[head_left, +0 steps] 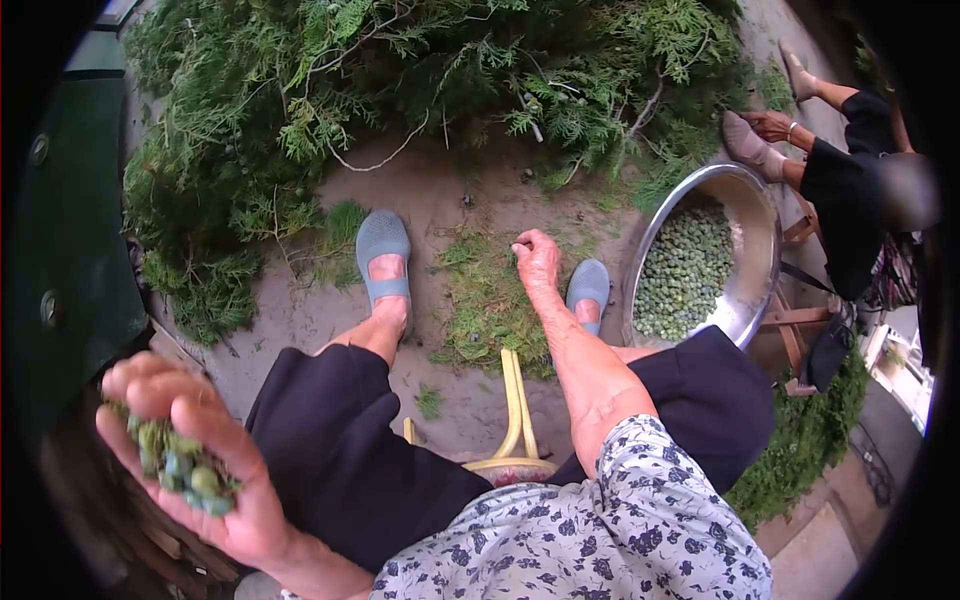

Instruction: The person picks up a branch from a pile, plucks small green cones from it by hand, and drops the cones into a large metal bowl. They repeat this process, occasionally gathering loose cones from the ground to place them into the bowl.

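My left hand (236, 480) is raised at the lower left, its fingers curled around a handful of small round green cones (190, 475) mixed with bits of leaf. Down between my feet, my right hand (537, 262) is closed over the ground; a dark speck shows by its fingertips, too small to name. Beneath it lie scattered green cypress-like clippings (490, 310). To the right of my right foot, a large metal basin (755, 215) leans towards me, with many green cones (685, 265) in it.
A big heap of cut evergreen branches (430, 80) spreads across the far side. Another person's hand (770, 126) rests near their shoe at the right. A yellow chair frame (513, 400) shows between my legs. A dark green panel (75, 230) stands at the left.
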